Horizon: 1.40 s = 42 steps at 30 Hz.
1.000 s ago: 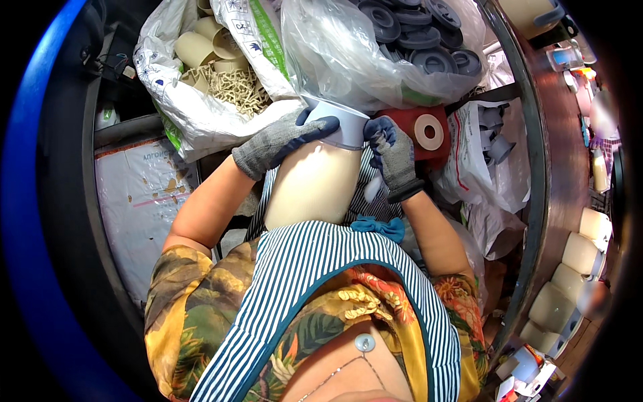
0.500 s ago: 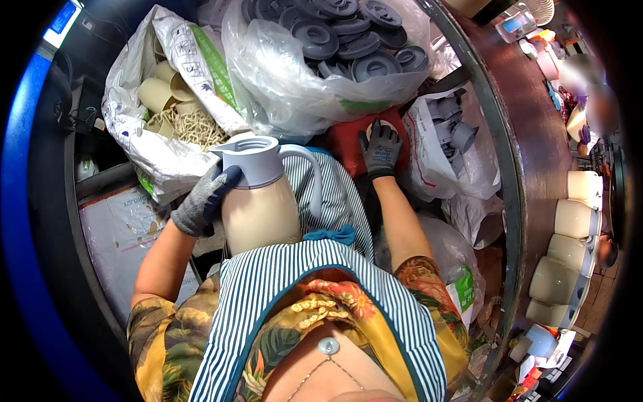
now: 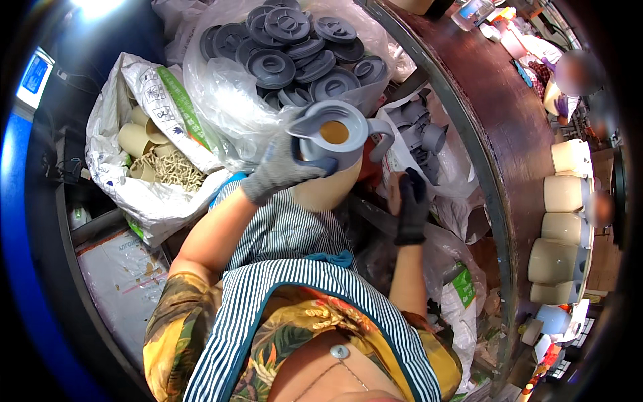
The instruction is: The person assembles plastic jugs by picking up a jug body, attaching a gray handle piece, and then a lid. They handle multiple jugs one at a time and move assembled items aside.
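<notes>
A cream vacuum jug (image 3: 327, 186) with a grey-blue collar, spout and handle is tilted in front of me, its round mouth facing up toward me. My left hand (image 3: 287, 166), in a grey glove with dark-blue palm and fingertips, grips the collar below the spout. To the right of the jug, apart from its handle, is my right hand (image 3: 411, 208), also gloved. Its dark fingers point up and bend around a small tan patch, too blurred to name. Part of a red cloth (image 3: 370, 175) shows behind the jug.
Ahead, a clear plastic bag (image 3: 224, 100) holds several grey lids (image 3: 288, 25). A white sack (image 3: 100, 157) with beige cups stands left; a bag of grey spout parts (image 3: 422, 130) stands right. Beyond the metal-edged brown table (image 3: 479, 87), several cream jugs (image 3: 554, 260) stand in a row.
The jug has moved right and up toward the lids, tipping its mouth toward me. My right hand has lifted off the red cloth and come nearer, turning palm inward.
</notes>
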Each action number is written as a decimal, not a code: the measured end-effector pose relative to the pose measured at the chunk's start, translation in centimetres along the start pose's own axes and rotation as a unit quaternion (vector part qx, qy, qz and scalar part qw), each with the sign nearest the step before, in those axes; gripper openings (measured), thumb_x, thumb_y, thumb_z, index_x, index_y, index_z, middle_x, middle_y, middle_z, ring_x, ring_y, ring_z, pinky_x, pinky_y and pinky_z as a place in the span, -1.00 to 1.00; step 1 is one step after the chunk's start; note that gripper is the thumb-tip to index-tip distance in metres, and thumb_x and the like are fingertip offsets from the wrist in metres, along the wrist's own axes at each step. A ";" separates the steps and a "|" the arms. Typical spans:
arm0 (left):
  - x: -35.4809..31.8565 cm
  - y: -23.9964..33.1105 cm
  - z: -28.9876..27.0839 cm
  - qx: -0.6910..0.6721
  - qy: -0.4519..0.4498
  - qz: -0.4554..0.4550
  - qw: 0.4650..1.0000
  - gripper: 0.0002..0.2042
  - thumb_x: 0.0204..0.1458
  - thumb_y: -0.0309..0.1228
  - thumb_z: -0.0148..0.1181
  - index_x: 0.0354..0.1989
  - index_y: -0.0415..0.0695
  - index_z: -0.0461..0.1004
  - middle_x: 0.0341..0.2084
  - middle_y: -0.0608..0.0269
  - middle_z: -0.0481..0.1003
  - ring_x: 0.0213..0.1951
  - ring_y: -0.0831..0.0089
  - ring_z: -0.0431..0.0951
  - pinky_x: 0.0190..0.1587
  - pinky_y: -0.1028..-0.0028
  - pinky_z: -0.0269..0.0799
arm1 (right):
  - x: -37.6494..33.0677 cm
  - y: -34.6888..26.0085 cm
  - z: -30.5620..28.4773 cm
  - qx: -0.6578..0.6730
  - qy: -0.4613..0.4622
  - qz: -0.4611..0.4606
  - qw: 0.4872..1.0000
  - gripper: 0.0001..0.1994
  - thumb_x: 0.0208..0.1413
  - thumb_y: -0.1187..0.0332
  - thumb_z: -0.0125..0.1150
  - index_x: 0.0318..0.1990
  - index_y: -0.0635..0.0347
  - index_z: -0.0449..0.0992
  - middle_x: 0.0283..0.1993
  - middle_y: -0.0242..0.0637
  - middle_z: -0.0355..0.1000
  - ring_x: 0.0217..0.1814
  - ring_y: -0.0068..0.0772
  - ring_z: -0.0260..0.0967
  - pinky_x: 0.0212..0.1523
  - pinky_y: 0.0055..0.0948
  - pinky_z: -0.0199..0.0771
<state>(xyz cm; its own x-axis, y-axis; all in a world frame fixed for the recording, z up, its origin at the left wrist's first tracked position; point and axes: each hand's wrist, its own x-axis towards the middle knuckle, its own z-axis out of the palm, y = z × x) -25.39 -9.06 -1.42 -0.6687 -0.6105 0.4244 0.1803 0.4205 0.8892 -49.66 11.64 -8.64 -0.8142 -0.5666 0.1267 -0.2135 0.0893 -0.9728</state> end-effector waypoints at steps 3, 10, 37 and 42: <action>0.8 -4.3 3.6 0.032 0.012 0.020 0.999 0.04 -0.37 -0.04 0.55 0.31 -0.22 0.11 0.15 0.02 0.33 0.23 0.16 0.31 0.30 0.25 0.18 | 0.7 -7.4 -1.9 -0.031 -0.052 -0.112 0.992 -0.53 0.09 0.34 0.34 0.11 0.38 0.40 0.12 -0.12 0.43 0.08 -0.37 0.38 0.06 -0.41 0.39; 1.7 -6.5 3.8 0.122 -0.036 -0.017 0.992 0.11 -0.39 0.08 0.52 0.35 -0.19 0.07 0.24 -0.07 0.22 0.30 0.06 0.21 0.35 0.20 0.07 | 2.6 -19.4 2.3 -0.159 -0.056 -0.523 0.836 -0.56 0.11 0.29 0.20 0.12 0.30 0.41 0.11 -0.10 0.40 0.08 -0.19 0.39 0.05 -0.26 0.41; -12.2 13.4 -11.8 0.059 0.283 -0.205 0.935 -0.60 0.17 -0.50 0.07 0.19 -0.27 0.31 0.05 0.18 0.42 0.10 0.46 0.38 0.20 0.48 0.25 | 6.7 -1.8 12.2 -0.290 -0.077 -0.511 0.806 -0.48 0.05 0.02 0.24 0.15 0.00 0.47 -0.01 -0.23 0.46 -0.07 -0.10 0.38 -0.05 -0.08 0.34; -19.9 9.7 -15.0 -0.013 0.360 -0.192 0.913 -0.58 0.16 -0.45 0.14 0.19 -0.28 0.31 -0.07 0.31 0.43 -0.13 0.62 0.42 0.00 0.59 0.37 | 20.5 -3.9 20.3 -0.448 -0.159 -0.285 0.832 -0.37 -0.01 -0.01 0.30 0.17 0.16 0.38 0.10 0.03 0.38 0.14 0.08 0.31 0.11 0.01 0.29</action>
<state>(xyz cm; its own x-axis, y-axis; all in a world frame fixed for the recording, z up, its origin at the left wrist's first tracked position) 0.50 -2.92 1.32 -0.0399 -0.9965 0.0736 0.0556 0.0713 0.9959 -54.55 -16.97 -6.20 -0.2895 -0.9017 0.3212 -0.9489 0.2264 -0.2197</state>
